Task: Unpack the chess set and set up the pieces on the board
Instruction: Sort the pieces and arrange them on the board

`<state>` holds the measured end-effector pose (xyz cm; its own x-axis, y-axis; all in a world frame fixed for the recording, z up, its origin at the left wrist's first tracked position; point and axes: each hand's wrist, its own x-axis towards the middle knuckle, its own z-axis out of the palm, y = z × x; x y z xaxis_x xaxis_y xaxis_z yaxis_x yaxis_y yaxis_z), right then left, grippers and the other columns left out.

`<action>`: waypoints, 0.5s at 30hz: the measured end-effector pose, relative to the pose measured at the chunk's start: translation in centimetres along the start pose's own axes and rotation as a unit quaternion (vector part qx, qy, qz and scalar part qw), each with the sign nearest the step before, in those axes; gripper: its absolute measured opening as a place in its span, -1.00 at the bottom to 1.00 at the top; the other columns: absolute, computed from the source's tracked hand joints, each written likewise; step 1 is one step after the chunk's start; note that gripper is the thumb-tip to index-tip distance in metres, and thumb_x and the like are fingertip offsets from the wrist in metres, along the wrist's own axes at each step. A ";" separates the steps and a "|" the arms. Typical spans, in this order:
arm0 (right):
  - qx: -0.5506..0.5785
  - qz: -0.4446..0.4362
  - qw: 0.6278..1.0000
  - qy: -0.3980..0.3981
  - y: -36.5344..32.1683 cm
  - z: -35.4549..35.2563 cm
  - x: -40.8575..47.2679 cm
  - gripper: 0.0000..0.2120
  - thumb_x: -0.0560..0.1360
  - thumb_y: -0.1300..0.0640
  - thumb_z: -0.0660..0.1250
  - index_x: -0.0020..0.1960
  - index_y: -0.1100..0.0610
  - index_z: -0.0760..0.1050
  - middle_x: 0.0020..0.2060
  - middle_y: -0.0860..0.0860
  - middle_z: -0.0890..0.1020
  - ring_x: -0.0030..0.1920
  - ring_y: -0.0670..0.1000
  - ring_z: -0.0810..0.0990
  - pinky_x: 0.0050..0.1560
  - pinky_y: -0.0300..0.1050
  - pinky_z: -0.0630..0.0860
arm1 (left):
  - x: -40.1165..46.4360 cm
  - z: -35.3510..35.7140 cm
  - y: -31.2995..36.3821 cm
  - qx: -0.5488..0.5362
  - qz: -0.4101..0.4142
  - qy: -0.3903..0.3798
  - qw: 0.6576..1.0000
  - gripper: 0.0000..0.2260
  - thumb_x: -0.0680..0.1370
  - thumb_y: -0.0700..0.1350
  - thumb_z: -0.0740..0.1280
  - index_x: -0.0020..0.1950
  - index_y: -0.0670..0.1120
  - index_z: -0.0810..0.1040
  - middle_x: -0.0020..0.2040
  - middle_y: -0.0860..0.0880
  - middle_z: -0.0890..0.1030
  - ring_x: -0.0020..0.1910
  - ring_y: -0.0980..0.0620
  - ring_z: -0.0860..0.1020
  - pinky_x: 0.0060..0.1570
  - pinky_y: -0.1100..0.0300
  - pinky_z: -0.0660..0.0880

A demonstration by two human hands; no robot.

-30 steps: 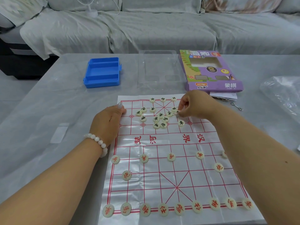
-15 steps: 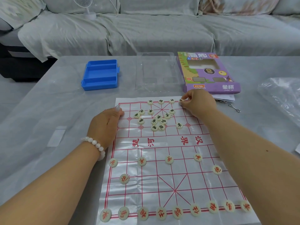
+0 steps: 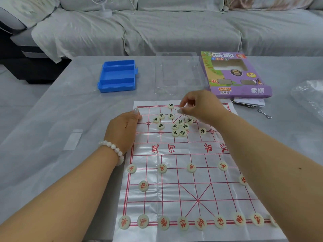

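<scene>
Since half a second ago, the right hand (image 3: 202, 106) has slid from the board's far right corner toward the middle of the far edge, while the left hand (image 3: 125, 130) has stayed planted on the left border.

On the grey table (image 3: 52, 119) lies the plastic board (image 3: 192, 180), red grid uppermost. Along its near edge the red pieces (image 3: 182, 223) stand lined up in their back row, with cannons and soldiers placed ahead, so that half looks finished. At the far half, the black pieces (image 3: 178, 126) lie mostly in a loose cluster; only one or two sit on the far line, so most of that side is left, by my judgement.

Right grip: fingers curled, thumb and forefinger pressed together just above the far line; whether they pinch a piece, I cannot tell. Left grip: relaxed, fingertips resting on the board's edge, holding nothing.
</scene>
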<state>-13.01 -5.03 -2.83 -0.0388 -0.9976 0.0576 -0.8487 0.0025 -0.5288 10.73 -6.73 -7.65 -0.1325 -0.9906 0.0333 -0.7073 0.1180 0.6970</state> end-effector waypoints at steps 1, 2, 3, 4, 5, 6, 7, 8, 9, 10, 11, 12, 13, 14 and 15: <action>-0.004 -0.020 0.999 -0.028 -0.8 0.2 -0.1 -0.91 0.41 0.03 0.45 -0.11 0.01 0.61 -0.41 -0.11 0.45 -0.40 -0.12 0.38 -0.39 -0.25 0.30 | 0.0 0.0 0.0 -0.007 0.001 0.001 1.000 -0.52 0.62 0.12 -0.07 0.26 -0.05 0.54 0.31 0.00 0.50 0.31 0.01 0.42 0.26 0.28 0.15; -0.015 -0.034 0.998 -0.048 -1.3 0.5 -0.1 -0.91 0.41 0.05 0.45 -0.10 0.02 0.62 -0.40 -0.11 0.45 -0.40 -0.12 0.38 -0.40 -0.27 0.28 | 0.0 -0.1 0.0 -0.017 0.003 0.002 1.000 -0.52 0.62 0.11 -0.06 0.25 -0.06 0.55 0.30 0.00 0.51 0.30 0.01 0.42 0.26 0.29 0.16; -0.024 -0.041 0.997 -0.057 -1.7 0.6 0.0 -0.92 0.42 0.06 0.44 -0.09 0.02 0.63 -0.39 -0.12 0.46 -0.40 -0.11 0.38 -0.40 -0.29 0.27 | -0.1 -0.1 0.0 -0.025 0.005 0.004 1.000 -0.53 0.63 0.10 -0.05 0.24 -0.07 0.56 0.29 0.00 0.51 0.30 0.02 0.43 0.25 0.30 0.16; -0.026 -0.040 0.997 -0.055 -1.9 0.7 0.1 -0.93 0.42 0.07 0.44 -0.10 0.02 0.63 -0.38 -0.13 0.46 -0.39 -0.12 0.38 -0.41 -0.31 0.25 | -0.1 -0.1 0.0 -0.028 0.005 0.005 1.000 -0.53 0.63 0.10 -0.05 0.23 -0.07 0.56 0.29 0.00 0.52 0.29 0.02 0.43 0.24 0.31 0.16; -0.018 -0.032 0.998 -0.050 -1.9 0.8 0.2 -0.94 0.43 0.07 0.43 -0.10 0.01 0.63 -0.38 -0.14 0.45 -0.39 -0.12 0.38 -0.41 -0.32 0.25 | -0.1 -0.1 0.0 -0.025 0.005 0.005 1.000 -0.53 0.63 0.10 -0.05 0.23 -0.07 0.56 0.29 0.00 0.52 0.29 0.02 0.43 0.24 0.31 0.16; -0.009 -0.022 0.999 -0.044 -1.8 0.9 0.4 -0.94 0.44 0.08 0.43 -0.10 0.02 0.63 -0.38 -0.14 0.45 -0.39 -0.13 0.38 -0.41 -0.32 0.24 | -0.1 -0.1 0.0 -0.022 0.005 0.003 1.000 -0.52 0.63 0.10 -0.06 0.23 -0.07 0.56 0.29 0.00 0.52 0.29 0.02 0.43 0.24 0.31 0.16; -0.004 -0.015 0.999 -0.040 -1.8 1.1 0.5 -0.93 0.44 0.08 0.42 -0.09 0.02 0.64 -0.38 -0.15 0.45 -0.39 -0.13 0.38 -0.41 -0.32 0.25 | -0.1 -0.1 0.0 -0.021 0.006 0.003 1.000 -0.52 0.63 0.11 -0.06 0.23 -0.06 0.56 0.29 0.00 0.52 0.29 0.02 0.43 0.24 0.31 0.16; -0.007 -0.013 0.999 -0.040 -1.8 1.2 0.7 -0.92 0.44 0.07 0.43 -0.08 0.03 0.64 -0.38 -0.15 0.46 -0.39 -0.12 0.38 -0.41 -0.32 0.25 | -0.1 -0.1 0.0 -0.023 0.007 0.003 1.000 -0.52 0.63 0.11 -0.06 0.23 -0.06 0.56 0.29 0.00 0.52 0.29 0.02 0.43 0.24 0.31 0.16; -0.013 -0.015 0.999 -0.044 -1.9 1.4 0.8 -0.90 0.43 0.07 0.43 -0.06 0.03 0.65 -0.37 -0.15 0.46 -0.39 -0.12 0.39 -0.41 -0.31 0.26 | -0.1 -0.1 0.0 -0.027 0.007 0.004 1.000 -0.52 0.62 0.11 -0.06 0.23 -0.06 0.56 0.28 0.00 0.52 0.29 0.03 0.43 0.24 0.31 0.16; -0.021 -0.020 0.998 -0.050 -2.0 1.5 0.9 -0.89 0.43 0.06 0.43 -0.05 0.02 0.65 -0.36 -0.15 0.46 -0.38 -0.12 0.39 -0.40 -0.31 0.26 | -0.1 -0.1 0.0 -0.030 0.006 0.004 1.000 -0.51 0.62 0.12 -0.06 0.23 -0.07 0.56 0.28 0.00 0.53 0.28 0.03 0.44 0.24 0.31 0.17; -0.029 -0.026 0.998 -0.057 -2.3 1.7 0.9 -0.88 0.43 0.06 0.43 -0.04 0.02 0.65 -0.34 -0.15 0.47 -0.37 -0.12 0.40 -0.39 -0.31 0.26 | -0.1 -0.1 0.0 -0.032 0.004 0.004 0.999 -0.51 0.62 0.12 -0.06 0.23 -0.07 0.56 0.28 0.00 0.53 0.28 0.02 0.44 0.23 0.30 0.17; -0.035 -0.031 0.997 -0.066 -2.5 1.7 0.9 -0.88 0.43 0.06 0.43 -0.03 0.01 0.65 -0.32 -0.14 0.47 -0.35 -0.12 0.40 -0.39 -0.32 0.26 | -0.1 -0.1 0.1 -0.032 0.002 0.004 0.999 -0.51 0.62 0.12 -0.06 0.24 -0.07 0.56 0.28 0.00 0.53 0.28 0.02 0.44 0.23 0.30 0.17; -0.038 -0.034 0.996 -0.076 -2.6 1.8 0.9 -0.87 0.43 0.07 0.44 -0.03 0.01 0.65 -0.30 -0.13 0.48 -0.34 -0.12 0.41 -0.38 -0.33 0.27 | -0.1 -0.1 0.1 -0.031 0.000 0.003 1.000 -0.51 0.62 0.12 -0.06 0.24 -0.07 0.55 0.28 0.00 0.52 0.28 0.01 0.44 0.22 0.30 0.17; -0.039 -0.036 0.995 -0.085 -2.7 1.9 0.8 -0.86 0.42 0.08 0.44 -0.02 0.00 0.65 -0.27 -0.12 0.50 -0.32 -0.12 0.42 -0.37 -0.33 0.28 | -0.1 -0.1 0.2 -0.029 -0.002 0.001 1.000 -0.51 0.62 0.12 -0.06 0.24 -0.07 0.55 0.29 -0.01 0.52 0.28 0.01 0.44 0.21 0.30 0.16; -0.039 -0.038 0.994 -0.092 -2.8 2.0 0.8 -0.85 0.41 0.08 0.45 -0.01 0.01 0.65 -0.25 -0.10 0.51 -0.30 -0.12 0.43 -0.37 -0.33 0.29 | -0.1 -0.1 0.2 -0.025 -0.002 -0.001 1.000 -0.51 0.62 0.12 -0.06 0.25 -0.07 0.55 0.29 -0.01 0.52 0.28 0.00 0.44 0.21 0.30 0.16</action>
<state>-9.64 -5.96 -2.99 0.1174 -0.9910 -0.0649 -0.8840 -0.0745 -0.4615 10.71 -6.59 -7.42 -0.1310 -0.9909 0.0294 -0.6715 0.1105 0.7327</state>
